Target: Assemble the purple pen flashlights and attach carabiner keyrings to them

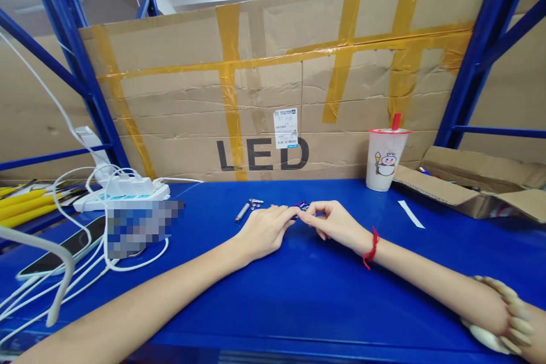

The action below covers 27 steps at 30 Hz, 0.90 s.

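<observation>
My left hand (265,230) and my right hand (333,219) meet over the blue tabletop, fingertips touching or nearly so. Between and just behind them shows a small shiny purple-and-silver piece (302,205), mostly covered by the fingers, so its kind is unclear. The right thumb and forefinger close in a pinch at it. My left fingers are pressed together, reaching the same spot from the other side. Beside the left hand lie a short grey metal cylinder (243,212) and several tiny silver parts (256,202).
Left, white cables (96,239) tangle around a power strip (123,196) and a phone (63,250). A drink cup (386,159) with a red straw stands at back right, near a white strip (411,214) and an open cardboard box (478,187). A large carton (191,108) walls the back.
</observation>
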Tool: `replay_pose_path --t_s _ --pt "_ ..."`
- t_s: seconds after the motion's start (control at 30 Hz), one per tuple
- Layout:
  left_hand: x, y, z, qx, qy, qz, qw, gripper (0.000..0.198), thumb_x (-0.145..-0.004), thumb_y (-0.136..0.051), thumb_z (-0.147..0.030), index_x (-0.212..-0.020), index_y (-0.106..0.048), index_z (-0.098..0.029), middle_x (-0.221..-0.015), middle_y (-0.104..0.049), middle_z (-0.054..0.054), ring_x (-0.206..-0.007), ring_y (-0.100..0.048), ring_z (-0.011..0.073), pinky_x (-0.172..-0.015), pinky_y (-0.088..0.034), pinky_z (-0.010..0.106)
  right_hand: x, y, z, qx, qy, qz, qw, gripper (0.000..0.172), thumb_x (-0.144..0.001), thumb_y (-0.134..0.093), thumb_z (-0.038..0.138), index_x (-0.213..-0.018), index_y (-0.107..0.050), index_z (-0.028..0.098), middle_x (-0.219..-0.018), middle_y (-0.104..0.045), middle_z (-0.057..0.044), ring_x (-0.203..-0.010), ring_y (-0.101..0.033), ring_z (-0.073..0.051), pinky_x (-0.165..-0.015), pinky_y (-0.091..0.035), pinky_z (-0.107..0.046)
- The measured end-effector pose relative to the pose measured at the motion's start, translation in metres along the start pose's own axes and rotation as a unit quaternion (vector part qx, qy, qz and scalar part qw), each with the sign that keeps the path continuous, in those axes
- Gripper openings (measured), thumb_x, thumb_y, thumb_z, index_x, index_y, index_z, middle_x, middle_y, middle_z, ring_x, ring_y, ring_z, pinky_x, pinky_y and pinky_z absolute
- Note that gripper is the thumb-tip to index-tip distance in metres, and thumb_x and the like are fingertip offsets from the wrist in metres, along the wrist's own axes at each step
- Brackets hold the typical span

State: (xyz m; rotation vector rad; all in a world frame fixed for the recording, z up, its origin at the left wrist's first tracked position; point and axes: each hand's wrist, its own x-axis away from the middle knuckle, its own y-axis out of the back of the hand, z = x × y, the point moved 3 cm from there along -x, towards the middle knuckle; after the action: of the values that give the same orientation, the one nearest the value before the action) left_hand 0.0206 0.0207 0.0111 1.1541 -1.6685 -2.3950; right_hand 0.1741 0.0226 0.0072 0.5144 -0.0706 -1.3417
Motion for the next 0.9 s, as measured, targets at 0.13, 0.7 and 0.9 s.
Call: replay_pose_path --t_s 0.13,0.7,0.9 --pt "-0.0001 0.0013 0.0000 -0.006 0.010 0.014 1.000 0.024 -0.091 -0.032 -0.019 -0.105 -0.051 -0.018 -0.086 -0.064 0.004 -0.076 -0.060 0.0177 -0.065 -0.047 0.028 0.0002 -0.0005 -0.0003 0.007 0.009 0.013 1.000 0.043 -0.064 -0.063 0.058 -0.056 -0.050 0.017 -0.037 -0.041 0.007 -0.034 -0.036 -0.006 -0.039 -0.024 -0.021" --pt "0.0026 -0.0044 0.0060 0.028 0.065 0.014 0.997 0.025 -0.092 -0.030 -0.019 -0.110 -0.047 -0.018 -0.100 -0.065 0.006 -0.087 -0.062 0.0181 -0.072 -0.049 0.029 0.0009 0.0041 0.0014 0.042 0.036 -0.021 0.998 0.041 -0.063 -0.066 0.052 -0.075 -0.066 0.014 -0.053 -0.057 0.001 -0.036 -0.042 -0.006 -0.037 -0.032 -0.022" --pt "0.0030 -0.0042 0.0072 0.038 0.073 0.012 0.997 0.023 -0.091 -0.030 -0.019 -0.108 -0.046 -0.019 -0.102 -0.065 0.006 -0.087 -0.063 0.0184 -0.071 -0.049 0.029 0.0012 0.0067 0.0030 0.048 0.080 -0.053 0.994 0.040 -0.065 -0.068 0.047 -0.089 -0.066 0.015 -0.069 -0.061 -0.002 -0.037 -0.043 -0.006 -0.037 -0.036 -0.022"
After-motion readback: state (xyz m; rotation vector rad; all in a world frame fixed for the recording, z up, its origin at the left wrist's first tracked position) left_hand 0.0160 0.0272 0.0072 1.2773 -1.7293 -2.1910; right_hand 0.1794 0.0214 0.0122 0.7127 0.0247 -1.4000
